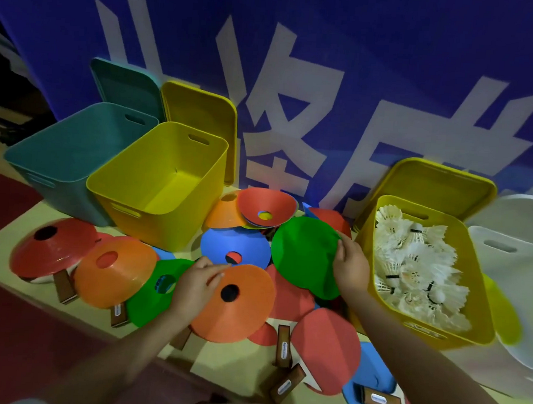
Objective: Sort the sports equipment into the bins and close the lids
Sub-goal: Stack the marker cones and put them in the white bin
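Two hands, left hand [197, 287] and right hand [350, 264], apparently pinch orange cone [235, 307] and green cone [305, 255] rims.

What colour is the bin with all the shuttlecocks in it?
Yellow bin, clearest in the head view.

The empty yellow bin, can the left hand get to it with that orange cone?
Probably yes. The left hand grips the orange cone just in front of the empty yellow bin. The bin's top is open, its lid leans behind, and only low cones lie between.
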Motion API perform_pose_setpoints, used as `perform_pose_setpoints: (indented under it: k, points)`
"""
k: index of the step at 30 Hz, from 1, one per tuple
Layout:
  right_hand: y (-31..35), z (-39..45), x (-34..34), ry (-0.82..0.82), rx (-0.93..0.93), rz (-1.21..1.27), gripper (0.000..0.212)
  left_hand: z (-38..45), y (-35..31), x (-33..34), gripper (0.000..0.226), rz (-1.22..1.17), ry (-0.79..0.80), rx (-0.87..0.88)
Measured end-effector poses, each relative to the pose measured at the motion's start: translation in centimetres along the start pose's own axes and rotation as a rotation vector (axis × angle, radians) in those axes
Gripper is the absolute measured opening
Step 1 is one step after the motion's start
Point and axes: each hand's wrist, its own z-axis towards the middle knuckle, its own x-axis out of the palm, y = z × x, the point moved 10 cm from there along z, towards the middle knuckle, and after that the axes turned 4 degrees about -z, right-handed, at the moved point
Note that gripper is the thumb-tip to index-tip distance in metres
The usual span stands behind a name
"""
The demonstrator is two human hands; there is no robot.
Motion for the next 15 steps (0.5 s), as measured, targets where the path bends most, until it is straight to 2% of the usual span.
perform_pose_setpoints:
  k: [5,10,15]
  points:
    - [0.1,0.1,-0.8,0.008,0.0,0.035,0.026,2.1,0.5,-0.7,0.023,-0.027,-0.002,-0.029]
    - [-0.4,0.0,-0.6,0.035,0.049,0.035,0.023,3.5,-0.5,-1.5,0.02,-0.081,-0.069,-0.001]
    - [-1.3,-0.4,0.1,0.064,0.11,0.03,0.024,3.6,-0.5,0.1,0.018,0.014,0.013,0.02]
